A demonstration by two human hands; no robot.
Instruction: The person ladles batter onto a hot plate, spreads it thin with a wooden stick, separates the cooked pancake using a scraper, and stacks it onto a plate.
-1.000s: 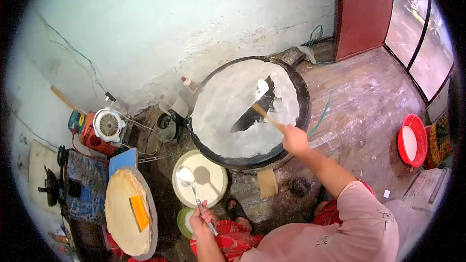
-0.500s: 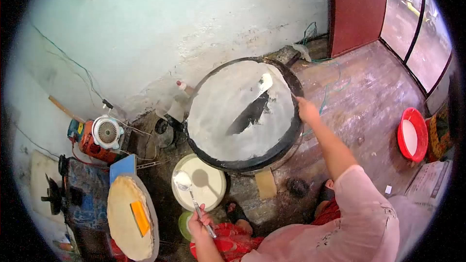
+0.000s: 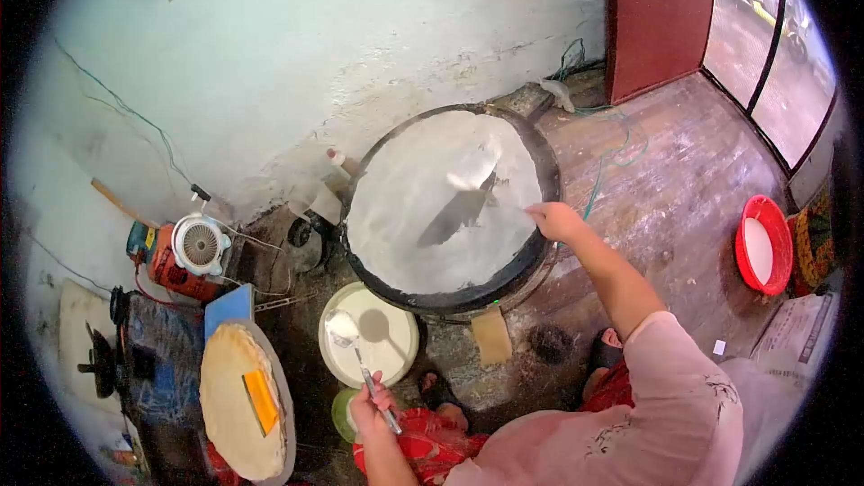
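A large round black griddle (image 3: 423, 295) carries a wide sheet of white batter (image 3: 405, 207), with a dark bare patch (image 3: 454, 216) near its middle. At the griddle's right edge, my right hand (image 3: 555, 221) is closed on the thin handle of what looks like a spreader (image 3: 474, 175). Its batter-coated blade lies by the bare patch; most of the handle is hard to make out. Lower down, my left hand (image 3: 371, 403) grips a metal ladle (image 3: 364, 364). The ladle's white-coated bowl is over a round tub of white batter (image 3: 396, 363).
Left of the tub, a stack of thin pale round sheets (image 3: 236, 414) bears an orange-yellow scraper (image 3: 260, 401). A small blower (image 3: 200, 245) stands by the wall. Under my left hand is a green container (image 3: 343, 416). A red basin (image 3: 765, 245) sits on the floor at right.
My right hand has moved down and left, and the white blade has shifted down-left over the upper part of the bare patch. My left hand and the ladle have barely moved.
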